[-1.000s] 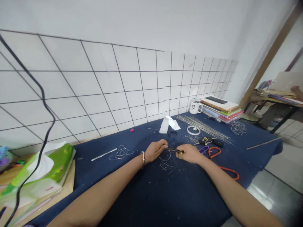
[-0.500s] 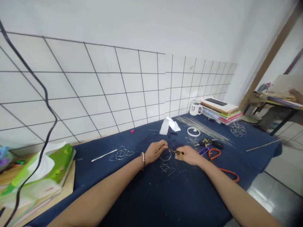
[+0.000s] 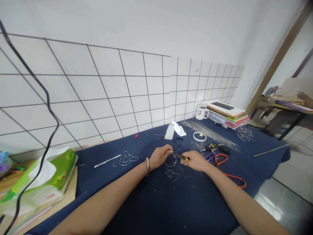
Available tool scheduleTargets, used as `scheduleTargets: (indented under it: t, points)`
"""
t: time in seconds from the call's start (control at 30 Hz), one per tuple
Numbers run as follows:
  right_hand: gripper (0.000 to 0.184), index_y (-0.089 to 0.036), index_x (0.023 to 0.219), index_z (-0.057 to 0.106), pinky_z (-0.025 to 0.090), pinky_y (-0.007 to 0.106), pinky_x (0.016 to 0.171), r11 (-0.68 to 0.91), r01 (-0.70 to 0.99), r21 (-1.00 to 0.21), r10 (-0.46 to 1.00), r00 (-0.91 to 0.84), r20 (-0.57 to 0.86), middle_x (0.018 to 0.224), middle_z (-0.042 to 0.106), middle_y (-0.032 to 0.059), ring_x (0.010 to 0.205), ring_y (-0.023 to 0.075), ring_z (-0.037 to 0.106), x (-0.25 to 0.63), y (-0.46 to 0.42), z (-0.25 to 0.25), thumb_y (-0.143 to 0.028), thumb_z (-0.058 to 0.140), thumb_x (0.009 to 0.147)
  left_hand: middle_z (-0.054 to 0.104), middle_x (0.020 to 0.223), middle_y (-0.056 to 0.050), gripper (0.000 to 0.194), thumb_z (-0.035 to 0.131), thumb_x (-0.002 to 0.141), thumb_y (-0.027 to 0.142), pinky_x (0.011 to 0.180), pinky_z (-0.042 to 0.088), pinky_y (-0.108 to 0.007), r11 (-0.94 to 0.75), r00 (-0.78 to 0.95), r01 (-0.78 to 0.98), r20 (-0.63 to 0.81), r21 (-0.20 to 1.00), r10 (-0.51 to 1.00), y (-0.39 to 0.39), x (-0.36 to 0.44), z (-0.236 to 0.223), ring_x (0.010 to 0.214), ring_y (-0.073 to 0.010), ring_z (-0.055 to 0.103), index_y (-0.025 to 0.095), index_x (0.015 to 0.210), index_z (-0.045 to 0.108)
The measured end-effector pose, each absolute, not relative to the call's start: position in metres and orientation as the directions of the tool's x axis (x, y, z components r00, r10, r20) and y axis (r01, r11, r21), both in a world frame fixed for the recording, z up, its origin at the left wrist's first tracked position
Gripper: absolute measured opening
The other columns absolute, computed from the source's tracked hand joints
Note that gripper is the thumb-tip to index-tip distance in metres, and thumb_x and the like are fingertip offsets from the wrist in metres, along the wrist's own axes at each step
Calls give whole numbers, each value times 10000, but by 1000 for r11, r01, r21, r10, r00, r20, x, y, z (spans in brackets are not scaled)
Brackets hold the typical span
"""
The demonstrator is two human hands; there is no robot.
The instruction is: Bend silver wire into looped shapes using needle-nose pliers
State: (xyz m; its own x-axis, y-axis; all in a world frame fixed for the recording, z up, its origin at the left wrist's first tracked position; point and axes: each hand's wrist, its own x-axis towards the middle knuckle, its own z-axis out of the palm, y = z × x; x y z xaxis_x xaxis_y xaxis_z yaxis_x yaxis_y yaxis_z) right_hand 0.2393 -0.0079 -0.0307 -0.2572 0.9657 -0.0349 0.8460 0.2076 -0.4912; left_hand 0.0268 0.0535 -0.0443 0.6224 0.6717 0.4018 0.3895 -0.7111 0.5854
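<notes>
My right hand (image 3: 193, 160) is closed around the handles of small pliers (image 3: 180, 156) with yellow and black grips. The jaws point left, toward the fingertips of my left hand (image 3: 160, 157). With those fingers pinched together, my left hand grips a thin wire loop (image 3: 170, 164) that hangs below the jaws. Exactly where the jaws meet the wire is too small to make out. A loose tangle of thin wire (image 3: 172, 175) lies on the dark blue cloth (image 3: 146, 209) just beneath my hands.
Right of my hands lie orange-handled cutters (image 3: 221, 159), a purple-handled tool (image 3: 209, 156) and a wire ring coil (image 3: 200, 136). Long straight wires (image 3: 212, 133) stretch behind them, near a white mug (image 3: 201, 112) and stacked books (image 3: 228, 114). A tissue pack (image 3: 66, 166) sits left. A person's hand (image 3: 304, 97) shows far right.
Hardly anything differs. Both hands stay in place on the wire and pliers; the view has shifted very slightly.
</notes>
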Motion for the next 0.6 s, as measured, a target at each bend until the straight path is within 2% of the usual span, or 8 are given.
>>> scheduleTargets:
  t: [0.6]
  points:
    - [229,-191,698,586,250,190,517,204,837,-507,966,-256,-35,595,524,-31,563,98,452,241,-6,-37,-408,518,723,467,605,37,269,327,878,374,554,319,-197,-720,632,396,400,570,664,54,27,-45,540,-89,416,180,845,510]
